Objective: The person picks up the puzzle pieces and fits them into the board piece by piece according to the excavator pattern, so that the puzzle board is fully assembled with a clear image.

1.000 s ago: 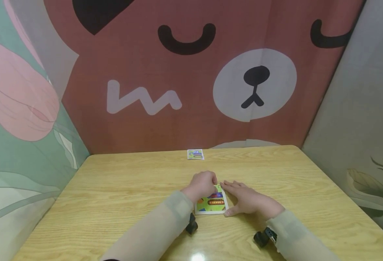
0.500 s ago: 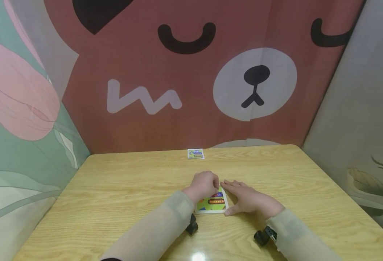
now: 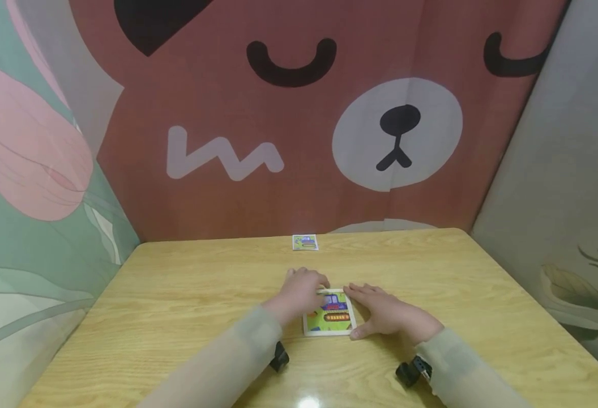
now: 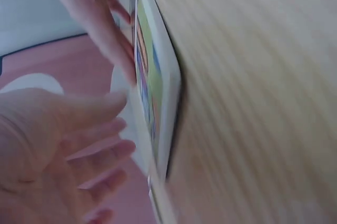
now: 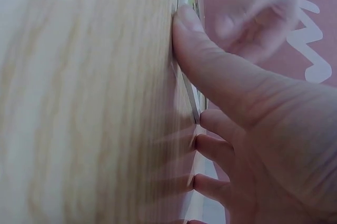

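A square picture board (image 3: 332, 323) with a white frame lies on the table, showing a bulldozer-like vehicle with orange tracks on green; it looks like a framed puzzle. My left hand (image 3: 299, 292) hovers over its left side, covering part of the picture. In the left wrist view the left hand (image 4: 58, 145) has loose fingers, apart from the board, and holds nothing. My right hand (image 3: 383, 310) rests along the board's right edge, thumb at the near corner and forefinger at the far one. The right wrist view shows that thumb (image 5: 189, 21) against the frame.
A small card (image 3: 305, 242) with a similar vehicle picture lies by the table's far edge. The wooden table (image 3: 202, 283) meets a curtain (image 3: 289, 198) printed with a bear's face. Black wrist cameras (image 3: 408, 374) sit under the cuffs.
My left hand has moved left off the board's middle and its fingers have loosened, so more of the vehicle shows. The right hand stays at the edge.
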The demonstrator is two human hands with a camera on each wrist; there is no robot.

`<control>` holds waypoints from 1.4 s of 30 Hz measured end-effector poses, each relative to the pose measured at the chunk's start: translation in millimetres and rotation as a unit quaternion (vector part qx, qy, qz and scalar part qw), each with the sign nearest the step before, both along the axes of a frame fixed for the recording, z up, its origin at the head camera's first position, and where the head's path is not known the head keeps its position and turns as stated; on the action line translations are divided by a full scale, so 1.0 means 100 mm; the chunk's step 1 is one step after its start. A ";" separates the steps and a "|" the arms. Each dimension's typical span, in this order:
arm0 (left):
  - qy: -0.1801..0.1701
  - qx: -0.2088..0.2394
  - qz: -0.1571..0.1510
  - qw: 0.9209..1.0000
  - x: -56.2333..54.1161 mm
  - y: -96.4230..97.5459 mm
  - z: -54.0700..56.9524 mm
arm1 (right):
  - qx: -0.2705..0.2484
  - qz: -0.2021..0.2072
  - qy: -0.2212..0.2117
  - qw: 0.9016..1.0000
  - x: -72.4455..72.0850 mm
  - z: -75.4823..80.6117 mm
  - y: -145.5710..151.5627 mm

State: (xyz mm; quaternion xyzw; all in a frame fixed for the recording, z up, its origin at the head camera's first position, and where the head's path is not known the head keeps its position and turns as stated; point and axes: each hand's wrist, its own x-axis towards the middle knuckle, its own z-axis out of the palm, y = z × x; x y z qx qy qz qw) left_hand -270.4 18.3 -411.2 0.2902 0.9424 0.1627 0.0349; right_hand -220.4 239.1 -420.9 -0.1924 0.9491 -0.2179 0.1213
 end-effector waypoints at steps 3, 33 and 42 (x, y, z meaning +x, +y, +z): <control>-0.011 -0.052 0.001 0.999 0.08 -0.20 0.01 | 0.001 0.004 0.000 1.000 0.00 -0.02 0.00; -0.007 -0.212 0.010 0.977 0.01 -1.01 0.05 | 0.055 0.009 0.002 0.998 -0.42 0.00 -0.51; -0.070 -0.180 0.028 0.981 -0.14 -1.07 0.05 | 0.033 -0.006 -0.009 0.999 -0.51 0.00 -0.54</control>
